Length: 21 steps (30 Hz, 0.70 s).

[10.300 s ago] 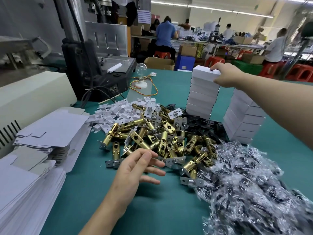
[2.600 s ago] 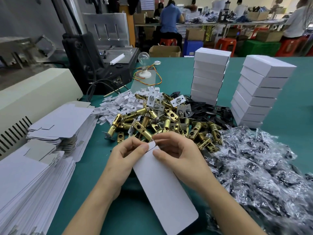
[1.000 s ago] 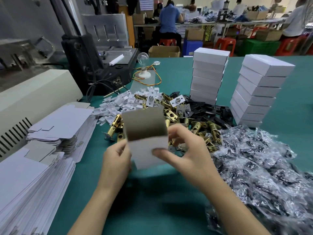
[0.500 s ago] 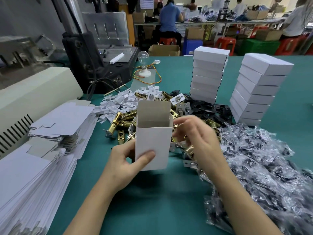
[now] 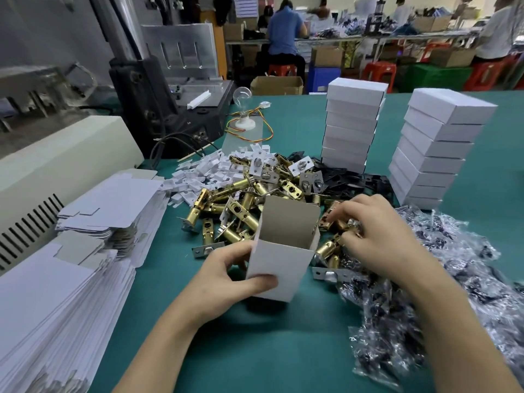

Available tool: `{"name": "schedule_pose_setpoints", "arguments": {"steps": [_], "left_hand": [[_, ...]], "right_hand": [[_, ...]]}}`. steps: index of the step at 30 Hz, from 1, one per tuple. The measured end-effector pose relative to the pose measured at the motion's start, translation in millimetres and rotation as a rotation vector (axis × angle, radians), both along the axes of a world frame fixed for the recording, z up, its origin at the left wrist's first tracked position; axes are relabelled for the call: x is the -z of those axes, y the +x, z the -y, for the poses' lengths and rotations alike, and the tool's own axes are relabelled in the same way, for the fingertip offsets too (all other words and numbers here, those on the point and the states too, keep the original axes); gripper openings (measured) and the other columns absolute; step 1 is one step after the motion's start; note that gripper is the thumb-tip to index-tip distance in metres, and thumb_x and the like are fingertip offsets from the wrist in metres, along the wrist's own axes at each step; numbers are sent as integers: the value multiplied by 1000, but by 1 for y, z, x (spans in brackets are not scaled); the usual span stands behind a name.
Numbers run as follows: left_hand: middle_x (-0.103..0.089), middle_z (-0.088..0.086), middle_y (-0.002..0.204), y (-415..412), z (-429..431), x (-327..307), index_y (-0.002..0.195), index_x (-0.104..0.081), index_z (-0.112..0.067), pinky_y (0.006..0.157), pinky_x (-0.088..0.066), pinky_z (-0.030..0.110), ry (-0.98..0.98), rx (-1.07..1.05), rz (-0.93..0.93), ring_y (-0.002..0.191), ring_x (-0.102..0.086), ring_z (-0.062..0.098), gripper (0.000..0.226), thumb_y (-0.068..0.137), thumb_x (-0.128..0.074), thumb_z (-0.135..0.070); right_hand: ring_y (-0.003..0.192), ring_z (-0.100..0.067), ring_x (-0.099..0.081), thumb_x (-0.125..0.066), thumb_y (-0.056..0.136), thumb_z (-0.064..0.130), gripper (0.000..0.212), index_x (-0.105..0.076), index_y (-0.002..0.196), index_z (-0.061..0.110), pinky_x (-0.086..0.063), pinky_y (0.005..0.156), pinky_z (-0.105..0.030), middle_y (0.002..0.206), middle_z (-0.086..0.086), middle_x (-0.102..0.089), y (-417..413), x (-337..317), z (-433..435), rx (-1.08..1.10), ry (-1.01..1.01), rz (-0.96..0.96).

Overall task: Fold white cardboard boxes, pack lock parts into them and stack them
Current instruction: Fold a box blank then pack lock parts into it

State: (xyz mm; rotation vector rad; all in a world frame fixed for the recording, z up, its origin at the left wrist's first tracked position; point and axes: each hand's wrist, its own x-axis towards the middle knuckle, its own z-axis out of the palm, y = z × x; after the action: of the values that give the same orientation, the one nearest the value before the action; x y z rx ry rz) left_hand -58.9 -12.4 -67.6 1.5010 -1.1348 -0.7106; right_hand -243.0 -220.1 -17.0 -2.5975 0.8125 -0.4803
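White cardboard box (image 5: 279,268), top open, gripped by the left hand (image 5: 224,282); the right hand (image 5: 377,239) pinches a brass latch (image 5: 329,221). Dropped hard, it might burst the bottom.

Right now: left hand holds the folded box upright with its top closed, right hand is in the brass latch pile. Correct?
Not quite. The head view shows the box with its top open and the flap standing up. The rest holds: the left hand holds it upright, and the right hand is in the brass latch pile.
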Motion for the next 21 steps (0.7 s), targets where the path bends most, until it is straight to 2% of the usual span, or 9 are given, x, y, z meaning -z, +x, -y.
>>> {"name": "schedule_pose_setpoints", "arguments": {"steps": [6,9,11,13,16,18,21], "left_hand": [[-75,-6,125,2,1,1,127,-71,-39,95,-51,18,21,82,7,118,-69,13,48,82,-84,-28],[-75,-10,122,0,1,-1,124,-70,-46,92,-52,16,8,87,-2,115,-69,7,49,80,-86,-30],[-76,-15,114,-4,1,-4,114,-71,-53,85,-53,14,2,67,-39,105,-70,-1,47,75,-87,-34],[-77,-15,105,-6,1,-4,108,-73,-52,81,-53,14,9,64,-60,97,-70,-3,43,72,-88,-34],[-78,-9,105,-9,1,-3,109,-76,-38,83,-55,19,36,86,-88,98,-72,5,38,77,-88,-23],[-78,3,119,-10,0,-3,116,-74,-31,93,-58,30,40,113,-125,111,-72,20,41,80,-85,-14],[-73,12,128,-13,-1,-5,117,-70,-38,106,-54,40,50,135,-158,124,-67,28,45,81,-83,-15]], "right_hand": [[111,-13,-50,-66,97,21,23,-68,116,35,-43,94,-33,109,14,-60,-16,-12,23,34,-17,-139],[117,-17,-52,-68,97,29,34,-64,131,33,-45,105,-40,119,6,-61,-20,-14,33,52,-2,-305],[114,-16,-54,-69,97,31,37,-64,133,33,-46,103,-37,119,5,-60,-19,-13,37,50,3,-327],[107,-13,-55,-69,97,33,35,-65,132,33,-46,95,-31,113,7,-59,-14,-10,40,15,-15,-325],[97,-9,-57,-70,95,35,30,-69,125,33,-48,88,-29,102,11,-60,-7,-11,41,-49,-14,-355],[91,-7,-58,-73,94,35,23,-71,116,32,-47,81,-26,96,13,-60,-5,-15,44,-93,-8,-373],[90,-5,-61,-75,89,43,17,-71,102,32,-50,78,-21,97,14,-64,-6,-27,46,-164,54,-318]]}}
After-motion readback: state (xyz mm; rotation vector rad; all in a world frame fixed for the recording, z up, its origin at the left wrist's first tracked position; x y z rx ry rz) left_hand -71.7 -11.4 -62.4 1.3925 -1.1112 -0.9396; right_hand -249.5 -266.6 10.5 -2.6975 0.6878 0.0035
